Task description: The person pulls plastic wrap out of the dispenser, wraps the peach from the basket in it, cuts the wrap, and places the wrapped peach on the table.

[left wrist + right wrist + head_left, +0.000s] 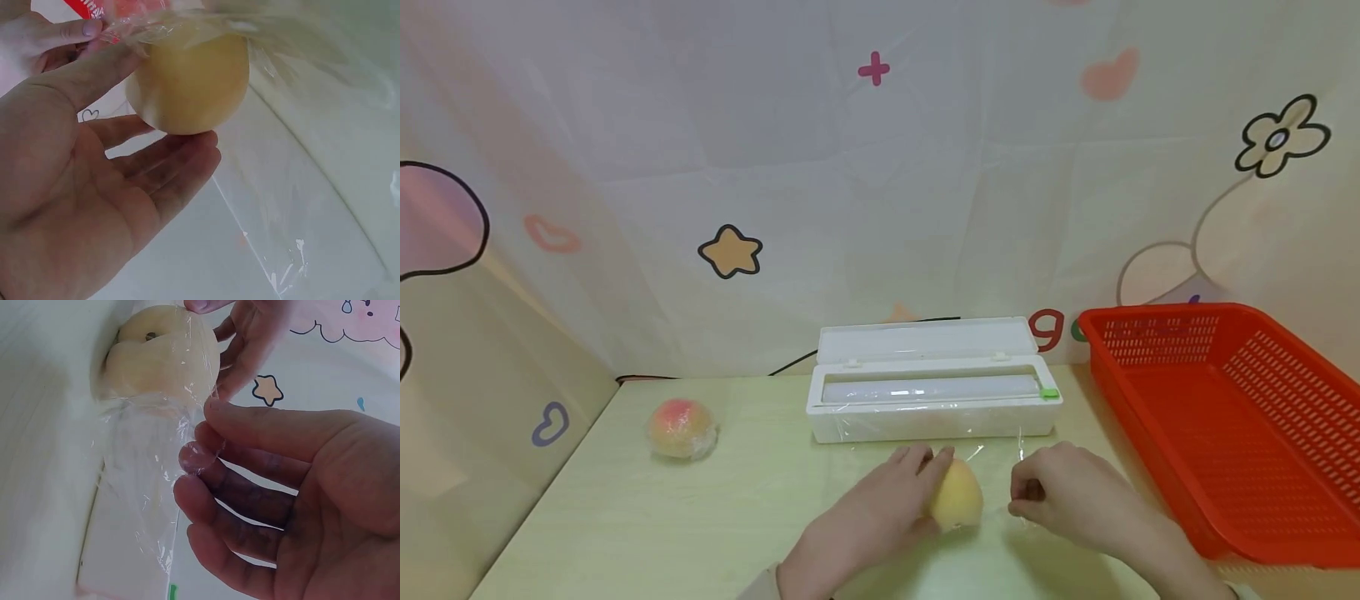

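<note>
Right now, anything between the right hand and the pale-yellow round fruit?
Only thin clear plastic film: the right hand pinches it, and it reaches across to the pale-yellow round fruit that the left hand holds. The head view shows no solid object in the gap between right hand and fruit.

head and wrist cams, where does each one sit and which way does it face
Head: worn on the head, facing forward and down at the yellow fruit, white box and red basket; left hand and right hand show.
Left wrist: on that wrist, looking past the left hand's palm side at the yellow fruit; part of the right hand shows upper left.
Right wrist: on that wrist, looking past the right hand at clear film; part of the left hand shows at top.
Both wrist views share: yellow fruit, clear film, both hands.
</note>
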Action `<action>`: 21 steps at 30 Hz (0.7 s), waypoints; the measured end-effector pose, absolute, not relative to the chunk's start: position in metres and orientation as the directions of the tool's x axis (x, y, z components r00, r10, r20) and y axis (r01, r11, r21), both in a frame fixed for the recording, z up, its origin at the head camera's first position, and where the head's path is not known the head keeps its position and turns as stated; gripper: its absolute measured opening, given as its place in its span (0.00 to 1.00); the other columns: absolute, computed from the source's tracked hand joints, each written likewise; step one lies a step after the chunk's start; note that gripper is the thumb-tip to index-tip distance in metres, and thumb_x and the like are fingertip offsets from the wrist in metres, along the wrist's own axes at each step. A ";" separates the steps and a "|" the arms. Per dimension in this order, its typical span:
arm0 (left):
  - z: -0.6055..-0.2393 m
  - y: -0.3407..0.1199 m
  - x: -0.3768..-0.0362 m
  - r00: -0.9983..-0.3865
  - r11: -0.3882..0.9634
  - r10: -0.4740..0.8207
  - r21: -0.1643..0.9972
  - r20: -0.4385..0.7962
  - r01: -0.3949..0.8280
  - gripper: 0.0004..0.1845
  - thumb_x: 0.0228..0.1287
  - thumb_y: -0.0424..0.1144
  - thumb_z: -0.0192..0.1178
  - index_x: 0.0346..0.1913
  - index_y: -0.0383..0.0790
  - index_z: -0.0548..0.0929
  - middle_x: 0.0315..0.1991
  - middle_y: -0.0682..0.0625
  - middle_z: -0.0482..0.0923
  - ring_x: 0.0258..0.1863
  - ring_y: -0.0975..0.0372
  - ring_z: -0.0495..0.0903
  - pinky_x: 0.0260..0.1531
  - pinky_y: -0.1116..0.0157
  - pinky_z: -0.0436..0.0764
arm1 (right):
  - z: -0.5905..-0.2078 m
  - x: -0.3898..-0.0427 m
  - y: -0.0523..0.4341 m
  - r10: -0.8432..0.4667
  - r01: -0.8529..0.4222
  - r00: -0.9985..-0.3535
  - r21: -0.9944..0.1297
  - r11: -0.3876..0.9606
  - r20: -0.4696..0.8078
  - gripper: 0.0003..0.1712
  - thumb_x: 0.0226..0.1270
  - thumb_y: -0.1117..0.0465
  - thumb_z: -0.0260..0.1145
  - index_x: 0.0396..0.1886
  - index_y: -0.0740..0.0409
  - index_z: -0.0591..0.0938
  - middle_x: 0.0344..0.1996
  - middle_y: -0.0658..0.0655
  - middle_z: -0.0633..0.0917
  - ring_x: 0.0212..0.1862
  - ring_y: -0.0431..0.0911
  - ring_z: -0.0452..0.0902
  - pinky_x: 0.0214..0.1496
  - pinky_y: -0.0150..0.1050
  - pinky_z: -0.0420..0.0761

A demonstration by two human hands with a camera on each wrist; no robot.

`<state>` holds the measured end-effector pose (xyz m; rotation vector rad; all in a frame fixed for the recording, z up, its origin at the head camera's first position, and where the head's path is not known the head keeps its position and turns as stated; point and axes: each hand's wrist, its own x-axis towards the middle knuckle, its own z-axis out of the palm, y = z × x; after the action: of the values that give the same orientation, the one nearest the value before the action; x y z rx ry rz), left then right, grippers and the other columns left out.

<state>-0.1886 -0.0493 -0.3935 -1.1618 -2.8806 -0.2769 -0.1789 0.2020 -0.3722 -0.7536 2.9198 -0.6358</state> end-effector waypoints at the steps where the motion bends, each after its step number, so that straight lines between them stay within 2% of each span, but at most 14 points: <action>1: -0.393 -0.050 -0.190 -0.724 0.705 0.685 0.173 0.081 0.687 0.40 0.63 0.43 0.75 0.73 0.33 0.68 0.61 0.47 0.73 0.59 0.58 0.74 0.61 0.65 0.74 | -0.372 -0.179 0.202 -0.468 -0.441 -0.883 -0.407 0.800 0.035 0.14 0.57 0.58 0.81 0.21 0.39 0.83 0.17 0.35 0.74 0.23 0.34 0.66 0.26 0.34 0.70; 7: -0.390 -0.055 -0.197 -0.727 0.699 0.685 0.237 0.048 0.675 0.32 0.64 0.43 0.74 0.67 0.41 0.72 0.60 0.51 0.77 0.60 0.60 0.76 0.62 0.65 0.73 | -0.370 -0.181 0.204 -0.447 -0.406 -0.895 -0.411 0.816 -0.002 0.15 0.56 0.59 0.81 0.23 0.40 0.81 0.18 0.37 0.74 0.24 0.36 0.68 0.28 0.35 0.71; 12: -0.388 -0.056 -0.203 -0.720 0.687 0.693 0.265 0.037 0.676 0.29 0.65 0.42 0.73 0.66 0.40 0.74 0.56 0.51 0.78 0.53 0.63 0.77 0.58 0.67 0.75 | -0.366 -0.181 0.200 -0.485 -0.469 -0.872 -0.401 0.787 0.069 0.16 0.53 0.58 0.83 0.33 0.43 0.82 0.27 0.37 0.76 0.32 0.37 0.71 0.36 0.36 0.77; 14: -0.386 -0.056 -0.205 -0.723 0.689 0.691 0.275 0.032 0.670 0.29 0.66 0.43 0.72 0.66 0.39 0.75 0.56 0.51 0.76 0.50 0.63 0.77 0.56 0.68 0.76 | -0.366 -0.179 0.195 -0.552 -0.555 -0.823 -0.392 0.734 0.134 0.17 0.53 0.58 0.84 0.36 0.44 0.82 0.29 0.37 0.76 0.34 0.36 0.72 0.37 0.35 0.78; 17: -0.384 -0.057 -0.208 -0.724 0.689 0.689 0.289 0.022 0.665 0.30 0.67 0.43 0.71 0.68 0.39 0.75 0.57 0.50 0.74 0.47 0.64 0.77 0.52 0.69 0.78 | -0.370 -0.174 0.184 -0.674 -0.704 -0.703 -0.359 0.613 0.227 0.16 0.55 0.59 0.83 0.37 0.45 0.82 0.30 0.37 0.76 0.34 0.34 0.71 0.37 0.32 0.78; 19: -0.382 -0.058 -0.210 -0.719 0.685 0.695 0.295 0.012 0.666 0.30 0.68 0.43 0.70 0.69 0.38 0.75 0.57 0.50 0.74 0.45 0.65 0.77 0.50 0.70 0.78 | -0.375 -0.171 0.176 -0.732 -0.776 -0.626 -0.314 0.547 0.270 0.15 0.56 0.60 0.82 0.38 0.46 0.84 0.32 0.37 0.78 0.36 0.34 0.73 0.40 0.33 0.79; 21: -0.381 -0.060 -0.212 -0.716 0.682 0.698 0.303 0.000 0.665 0.30 0.69 0.42 0.69 0.70 0.37 0.74 0.58 0.50 0.75 0.47 0.65 0.77 0.51 0.70 0.78 | -0.380 -0.169 0.168 -0.756 -0.816 -0.577 -0.254 0.519 0.309 0.15 0.56 0.60 0.82 0.40 0.47 0.85 0.36 0.39 0.80 0.39 0.36 0.75 0.44 0.34 0.80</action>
<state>-0.2124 -0.0596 -0.3812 -1.2152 -2.9863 -0.4636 -0.1691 0.1683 -0.3803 -1.5005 2.8742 -0.6231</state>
